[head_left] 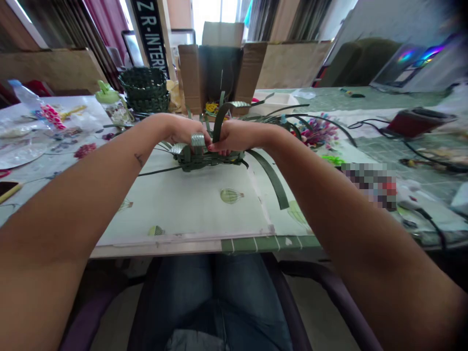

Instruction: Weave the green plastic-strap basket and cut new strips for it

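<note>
A low, partly woven basket piece (190, 163) of flat dark green strips lies on the table, with loose strip ends sticking out all round. My right hand (234, 135) is closed, thumb and fingers pinching a wide green strip (218, 122) that curls upward. Right beside it, my left hand (190, 130) is closed at the weave's near rim, its fingertips close to the right thumb. Folded strip ends with a silvery, ridged face (198, 140) partly hide the left fingers. One long loose strip (272, 178) bends down to the right onto the table cover.
Behind the weave stands an open cardboard box (188, 73). A finished-looking dark green basket (144, 90) and a green-lidded jar (111, 102) are at the back left. Plastic bags (22, 126) lie far left; a dark red device (417, 122) with cables sits right.
</note>
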The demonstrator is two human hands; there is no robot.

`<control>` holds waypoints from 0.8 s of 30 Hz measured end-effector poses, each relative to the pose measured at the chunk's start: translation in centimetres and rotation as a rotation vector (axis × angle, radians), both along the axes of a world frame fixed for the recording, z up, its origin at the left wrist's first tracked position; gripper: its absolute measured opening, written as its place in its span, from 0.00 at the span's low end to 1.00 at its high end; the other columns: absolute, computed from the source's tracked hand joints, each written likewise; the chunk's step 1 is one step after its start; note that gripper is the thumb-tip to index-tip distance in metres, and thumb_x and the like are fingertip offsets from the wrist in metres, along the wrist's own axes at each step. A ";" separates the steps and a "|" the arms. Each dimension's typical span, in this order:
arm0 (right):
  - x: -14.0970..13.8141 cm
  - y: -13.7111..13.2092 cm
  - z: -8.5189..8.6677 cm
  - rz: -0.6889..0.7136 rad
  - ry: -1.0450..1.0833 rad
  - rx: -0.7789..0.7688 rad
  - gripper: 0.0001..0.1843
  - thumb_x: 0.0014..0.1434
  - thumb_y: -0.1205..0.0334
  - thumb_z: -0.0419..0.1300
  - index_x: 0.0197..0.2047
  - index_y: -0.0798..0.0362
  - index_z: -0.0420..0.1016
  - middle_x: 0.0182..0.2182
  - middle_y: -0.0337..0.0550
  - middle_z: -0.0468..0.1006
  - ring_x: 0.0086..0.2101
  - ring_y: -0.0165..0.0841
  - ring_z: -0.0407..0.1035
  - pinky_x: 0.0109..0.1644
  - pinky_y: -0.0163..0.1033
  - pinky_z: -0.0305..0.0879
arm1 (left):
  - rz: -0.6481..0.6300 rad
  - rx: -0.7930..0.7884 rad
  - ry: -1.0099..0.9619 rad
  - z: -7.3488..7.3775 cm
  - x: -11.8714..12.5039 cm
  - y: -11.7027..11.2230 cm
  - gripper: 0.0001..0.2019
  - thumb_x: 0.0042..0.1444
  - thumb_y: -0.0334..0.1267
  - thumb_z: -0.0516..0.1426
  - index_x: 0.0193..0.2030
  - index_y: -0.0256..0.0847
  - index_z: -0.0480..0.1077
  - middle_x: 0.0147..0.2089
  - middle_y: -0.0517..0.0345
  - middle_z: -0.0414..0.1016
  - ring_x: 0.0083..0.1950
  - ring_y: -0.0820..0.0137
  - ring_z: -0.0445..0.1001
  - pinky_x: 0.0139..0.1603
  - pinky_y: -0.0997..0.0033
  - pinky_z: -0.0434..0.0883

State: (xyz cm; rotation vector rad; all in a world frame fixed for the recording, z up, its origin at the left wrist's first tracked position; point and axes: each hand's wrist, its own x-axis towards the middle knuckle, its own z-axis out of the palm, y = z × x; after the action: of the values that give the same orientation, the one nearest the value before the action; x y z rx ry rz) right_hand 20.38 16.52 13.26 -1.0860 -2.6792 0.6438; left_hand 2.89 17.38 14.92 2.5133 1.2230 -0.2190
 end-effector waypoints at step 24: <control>0.0 0.3 -0.2 0.031 0.054 0.004 0.12 0.54 0.62 0.62 0.21 0.55 0.72 0.17 0.36 0.69 0.22 0.26 0.67 0.26 0.32 0.65 | 0.004 0.035 0.037 -0.4 0.3 0.9 0.12 0.43 0.29 0.55 0.35 0.33 0.75 0.28 0.58 0.68 0.35 0.70 0.63 0.37 0.72 0.59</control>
State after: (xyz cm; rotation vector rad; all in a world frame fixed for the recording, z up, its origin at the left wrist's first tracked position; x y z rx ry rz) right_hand 20.41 16.85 13.09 -1.0129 -2.6558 0.6629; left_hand 3.23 18.24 14.55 2.5467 1.2565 -0.2466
